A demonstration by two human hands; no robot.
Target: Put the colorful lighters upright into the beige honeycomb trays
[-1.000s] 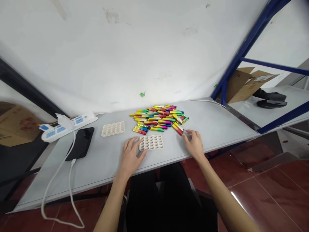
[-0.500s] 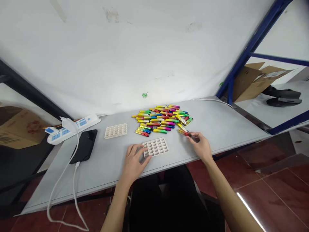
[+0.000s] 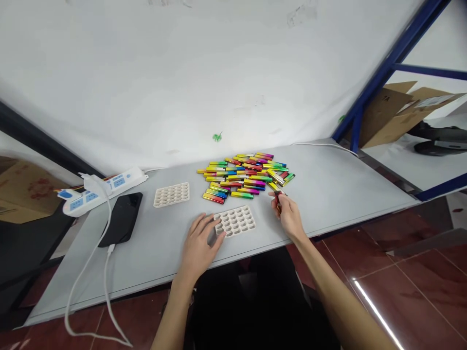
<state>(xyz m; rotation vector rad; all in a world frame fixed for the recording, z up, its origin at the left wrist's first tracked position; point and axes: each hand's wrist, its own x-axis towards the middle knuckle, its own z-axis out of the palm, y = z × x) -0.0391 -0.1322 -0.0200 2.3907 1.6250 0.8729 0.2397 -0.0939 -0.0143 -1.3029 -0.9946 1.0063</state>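
Note:
My right hand (image 3: 288, 216) is closed around a lighter (image 3: 278, 200) with a dark end, held upright just in front of the pile; the fingers hide part of it. My left hand (image 3: 200, 243) lies with fingers spread at the left edge of a white tray (image 3: 235, 221) with rows of oval holes. Its fingertips and thumb touch that edge. Behind the hands is a loose pile of shiny lighters (image 3: 242, 183) in yellow, red, green, blue and purple. A second white holed tray (image 3: 171, 194) sits farther left, apart from both hands.
A black phone (image 3: 122, 218) with a white cable lies on the left of the grey table (image 3: 339, 189). Beyond it is a white power strip (image 3: 105, 189). A white wall (image 3: 182, 87) rises behind the table. A blue metal frame (image 3: 379, 78) and a cardboard box (image 3: 386, 116) stand on the right.
My right hand has drawn the lighter back from the pile's front right edge and turned it more upright. The left hand stays at the tray. The camera view has shifted slightly.

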